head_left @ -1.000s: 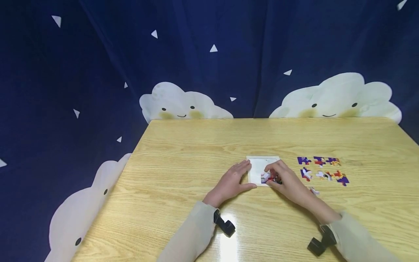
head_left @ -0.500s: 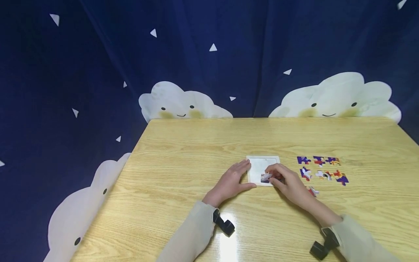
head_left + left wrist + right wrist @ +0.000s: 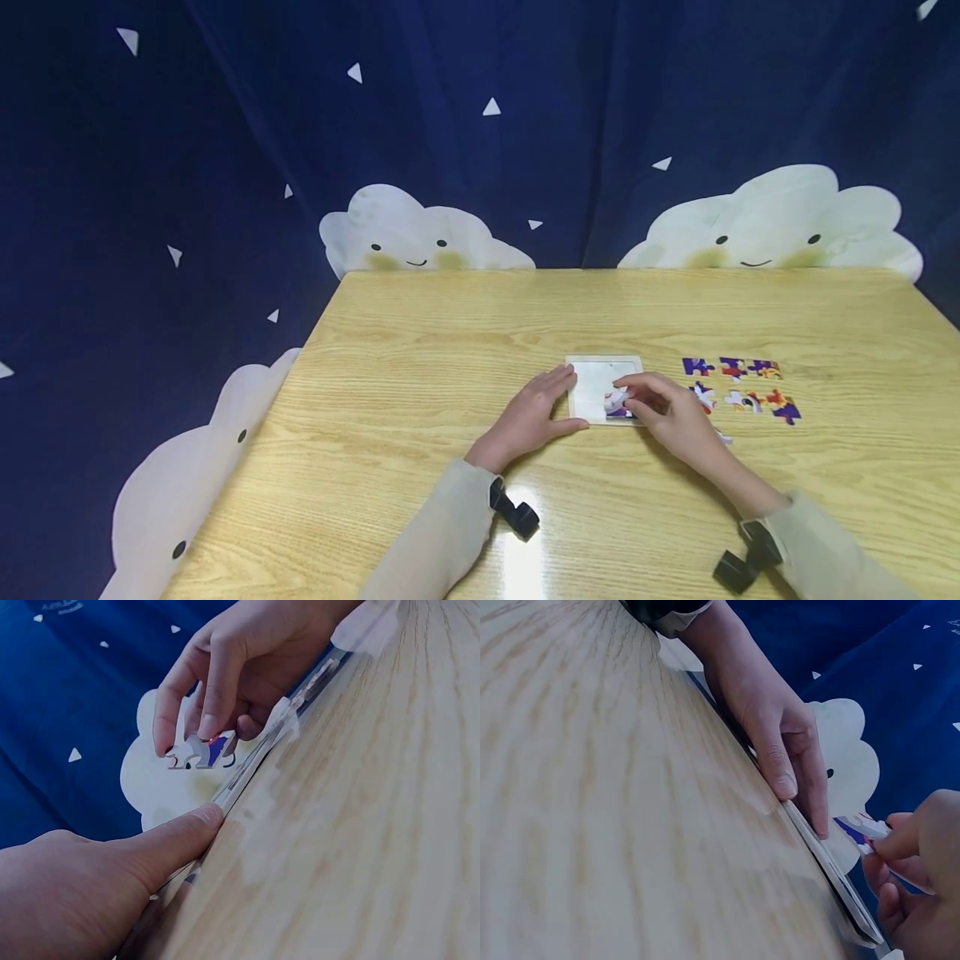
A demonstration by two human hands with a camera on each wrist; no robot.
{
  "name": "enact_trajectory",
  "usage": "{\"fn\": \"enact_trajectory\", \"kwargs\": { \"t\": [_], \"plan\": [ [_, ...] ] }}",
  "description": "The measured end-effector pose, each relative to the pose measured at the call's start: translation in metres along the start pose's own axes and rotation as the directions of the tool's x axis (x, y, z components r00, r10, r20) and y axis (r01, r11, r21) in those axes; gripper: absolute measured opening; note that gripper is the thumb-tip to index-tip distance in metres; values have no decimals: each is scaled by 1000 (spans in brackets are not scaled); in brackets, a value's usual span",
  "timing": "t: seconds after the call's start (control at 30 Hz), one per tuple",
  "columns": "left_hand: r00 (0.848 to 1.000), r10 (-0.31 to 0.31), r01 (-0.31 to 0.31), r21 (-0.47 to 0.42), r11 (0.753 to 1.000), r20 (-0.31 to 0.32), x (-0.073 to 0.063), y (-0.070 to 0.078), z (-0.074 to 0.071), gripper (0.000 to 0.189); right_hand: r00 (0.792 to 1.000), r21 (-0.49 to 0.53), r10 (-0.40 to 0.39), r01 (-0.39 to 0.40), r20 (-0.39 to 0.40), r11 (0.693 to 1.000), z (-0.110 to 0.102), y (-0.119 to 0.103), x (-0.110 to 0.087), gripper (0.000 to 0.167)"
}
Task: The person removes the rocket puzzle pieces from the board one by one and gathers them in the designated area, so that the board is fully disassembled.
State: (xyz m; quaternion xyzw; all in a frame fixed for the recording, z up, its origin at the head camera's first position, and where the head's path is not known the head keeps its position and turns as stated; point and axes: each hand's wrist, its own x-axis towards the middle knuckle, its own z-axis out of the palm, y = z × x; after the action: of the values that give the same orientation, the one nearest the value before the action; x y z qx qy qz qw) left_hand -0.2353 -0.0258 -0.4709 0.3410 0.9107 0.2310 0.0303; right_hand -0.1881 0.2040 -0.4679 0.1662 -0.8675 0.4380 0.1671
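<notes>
My left hand (image 3: 528, 414) rests at the left side of a shallow white puzzle tray (image 3: 600, 359), its fingers straight at the upper left and its thumb at the lower left corner. Over the tray's lower right part, my right hand (image 3: 678, 425) pinches a jigsaw puzzle piece (image 3: 617, 403) printed in white and purple. Seen from the left wrist, the puzzle piece (image 3: 199, 752) is held above the tray surface between thumb and fingertips. The right hand hides the tray's lower right corner.
To the right of the tray, several loose puzzle pieces (image 3: 742, 402) lie in rows on the wooden table (image 3: 435, 358). One more piece (image 3: 724, 437) is partly covered by the right wrist. A dark blue curtain (image 3: 450, 83) with white clouds hangs behind the table.
My right hand has shifted slightly right, and the pinched puzzle piece has moved right and tilted up with it. The left hand stays in place at the tray.
</notes>
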Motion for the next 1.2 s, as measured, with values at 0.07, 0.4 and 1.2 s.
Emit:
{"fn": "enact_trajectory", "kwargs": {
  "t": [0.07, 0.4, 1.2],
  "plan": [
    [1000, 2, -2, -12, 1000, -4, 0, 0, 0, 75, 1000, 6, 7, -7, -11, 1000, -1, -1, -1, 30],
    [1000, 14, -14, -6, 1000, -8, 0, 1, -3, 74, 996, -5, 54, -54, -74, 999, -10, 2, -11, 29],
    [1000, 3, -3, -31, 1000, 6, -1, 1, -1, 74, 979, -83, 160, -171, -124, 982, -56, 19, -44, 25]
  ]
}}
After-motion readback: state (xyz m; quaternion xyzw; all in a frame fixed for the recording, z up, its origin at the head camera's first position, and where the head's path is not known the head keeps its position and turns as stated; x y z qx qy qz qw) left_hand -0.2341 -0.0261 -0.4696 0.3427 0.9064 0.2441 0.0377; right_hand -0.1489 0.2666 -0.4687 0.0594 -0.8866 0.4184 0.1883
